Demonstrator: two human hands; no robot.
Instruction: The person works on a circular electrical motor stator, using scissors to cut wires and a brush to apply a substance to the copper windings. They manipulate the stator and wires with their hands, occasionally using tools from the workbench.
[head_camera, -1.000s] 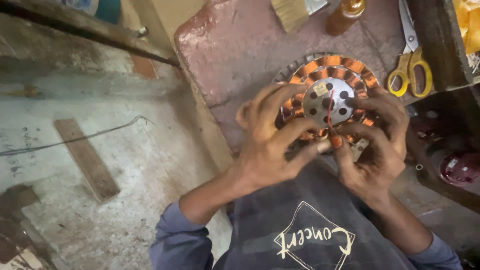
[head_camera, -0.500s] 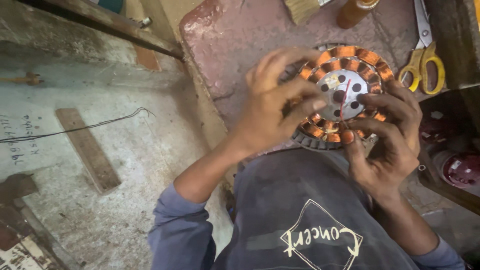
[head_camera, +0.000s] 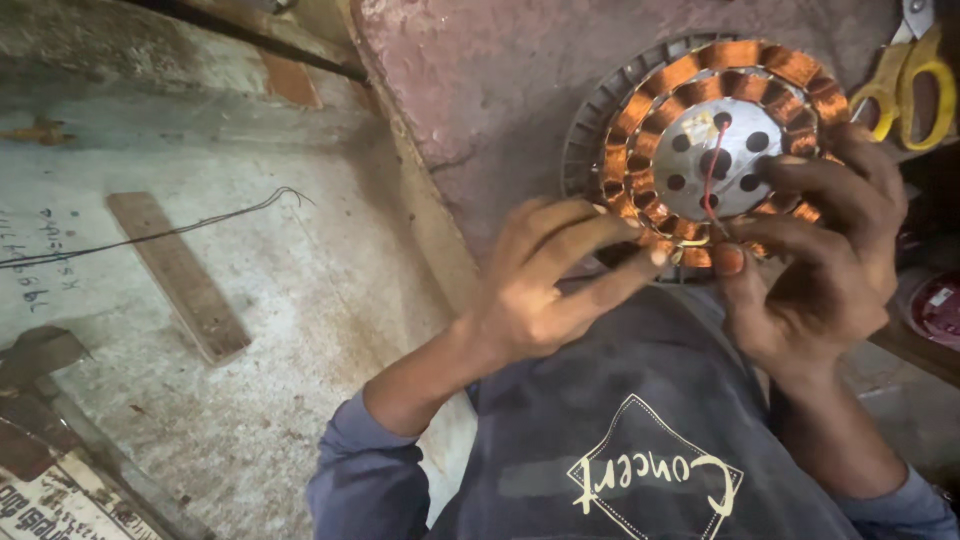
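Note:
A round motor stator (head_camera: 715, 150) with copper wire coils around a grey metal hub with holes lies on a reddish worktop (head_camera: 500, 90). A thin red wire runs across the hub. My left hand (head_camera: 550, 285) reaches in from the left, its fingertips pressing at the lower rim of the coils. My right hand (head_camera: 820, 265) grips the stator's lower right edge, thumb on the near coils and fingers over the right side. Both arms wear blue-grey sleeves.
Yellow-handled scissors (head_camera: 915, 75) lie at the top right of the worktop. A red round object (head_camera: 935, 305) sits at the right edge. To the left, a concrete floor holds a wooden strip (head_camera: 180, 275) and a thin dark wire (head_camera: 150, 235).
The view has shifted closer and left. My left hand has slid down from covering the stator's left side to its lower rim, so more of the coils show. My right hand stays on the lower right.

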